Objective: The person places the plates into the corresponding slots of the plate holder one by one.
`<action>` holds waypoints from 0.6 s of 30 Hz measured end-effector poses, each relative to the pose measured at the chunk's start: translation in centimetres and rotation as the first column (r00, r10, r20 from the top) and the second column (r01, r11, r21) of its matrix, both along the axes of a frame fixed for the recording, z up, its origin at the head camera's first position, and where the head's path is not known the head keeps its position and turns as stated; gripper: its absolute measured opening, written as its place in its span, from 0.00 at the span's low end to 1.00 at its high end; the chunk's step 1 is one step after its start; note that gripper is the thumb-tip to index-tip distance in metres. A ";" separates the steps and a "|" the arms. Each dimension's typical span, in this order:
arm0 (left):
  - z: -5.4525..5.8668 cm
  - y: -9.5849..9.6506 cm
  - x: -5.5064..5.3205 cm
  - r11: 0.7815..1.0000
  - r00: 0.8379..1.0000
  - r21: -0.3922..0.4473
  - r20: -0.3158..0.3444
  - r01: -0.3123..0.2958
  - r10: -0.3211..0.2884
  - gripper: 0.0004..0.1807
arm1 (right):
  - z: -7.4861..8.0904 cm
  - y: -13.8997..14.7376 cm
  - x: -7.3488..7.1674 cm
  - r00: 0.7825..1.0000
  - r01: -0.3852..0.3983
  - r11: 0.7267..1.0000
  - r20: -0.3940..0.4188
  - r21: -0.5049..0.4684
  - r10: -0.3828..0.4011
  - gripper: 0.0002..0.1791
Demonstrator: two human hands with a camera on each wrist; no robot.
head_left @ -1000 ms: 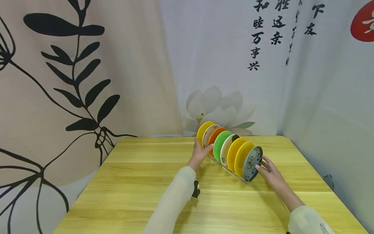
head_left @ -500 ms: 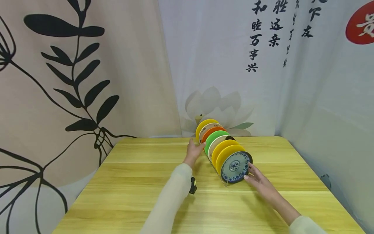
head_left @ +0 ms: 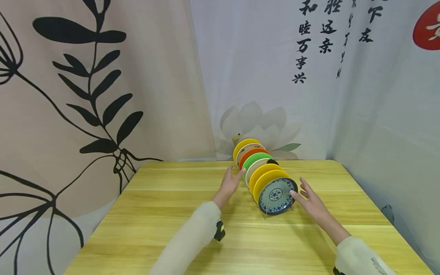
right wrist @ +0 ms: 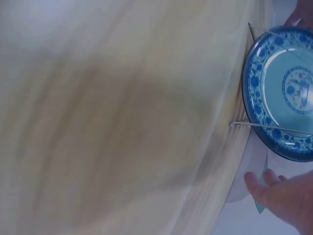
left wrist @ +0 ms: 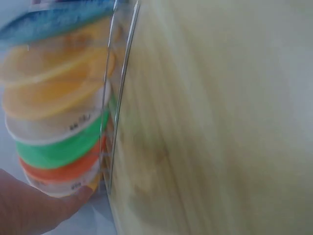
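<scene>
A wire dish rack (left wrist: 120, 98) holds several upright plates in a row on the table. At its near end stands a blue-and-white patterned plate (head_left: 276, 195), facing me. Behind it come yellow plates (head_left: 266, 180), a cream plate with a dark patch (head_left: 252, 170), a green plate (head_left: 250, 159), an orange plate (head_left: 248, 153), a second cream plate and a yellow one at the far end. My left hand (head_left: 229, 187) is beside the rack's left side, fingers extended. On the right, my right hand (head_left: 313, 202) is spread beside the patterned plate; the right wrist view shows it apart from the plate.
The wooden table (head_left: 165, 214) extends to the left and in front of the rack. A printed curtain (head_left: 165, 76) hangs behind the table's back edge, and another fabric wall (head_left: 388, 114) rises along the right side.
The rack's near end has swung left, so the patterned plate now faces me. In the last half second, my left hand has drawn back slightly and my right fingers have come off the plate.
</scene>
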State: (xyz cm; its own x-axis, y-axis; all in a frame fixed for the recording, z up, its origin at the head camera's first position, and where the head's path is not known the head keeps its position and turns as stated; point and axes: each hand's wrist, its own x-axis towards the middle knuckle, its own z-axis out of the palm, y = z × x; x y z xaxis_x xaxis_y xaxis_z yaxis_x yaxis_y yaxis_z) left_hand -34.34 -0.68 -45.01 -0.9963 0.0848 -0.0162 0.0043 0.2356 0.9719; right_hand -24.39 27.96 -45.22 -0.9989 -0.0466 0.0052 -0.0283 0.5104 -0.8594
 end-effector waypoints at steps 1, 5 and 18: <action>-0.1 0.1 0.4 1.000 1.000 -0.002 -0.008 0.007 -0.007 0.51 | 0.0 0.0 -0.3 1.000 -0.008 1.000 0.010 0.009 0.008 0.49; -0.1 0.8 2.5 1.000 0.999 0.000 -0.036 0.026 -0.026 0.53 | 0.2 -0.1 -1.5 0.998 -0.044 0.999 0.049 0.010 0.043 0.50; -1.0 5.6 7.4 0.999 0.998 -0.034 -0.066 0.016 -0.019 0.63 | 0.3 0.0 -3.4 0.986 -0.118 0.993 0.126 0.026 0.114 0.54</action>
State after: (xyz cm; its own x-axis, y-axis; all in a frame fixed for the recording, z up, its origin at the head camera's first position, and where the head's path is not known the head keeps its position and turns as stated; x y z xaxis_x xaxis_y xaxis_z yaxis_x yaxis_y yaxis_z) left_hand -26.97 4.89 -45.96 -0.9936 0.1028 0.0463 0.0724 0.2668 0.9610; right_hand -27.84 28.01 -44.95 -0.9796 -0.1602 -0.1215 0.0165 0.5379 -0.8428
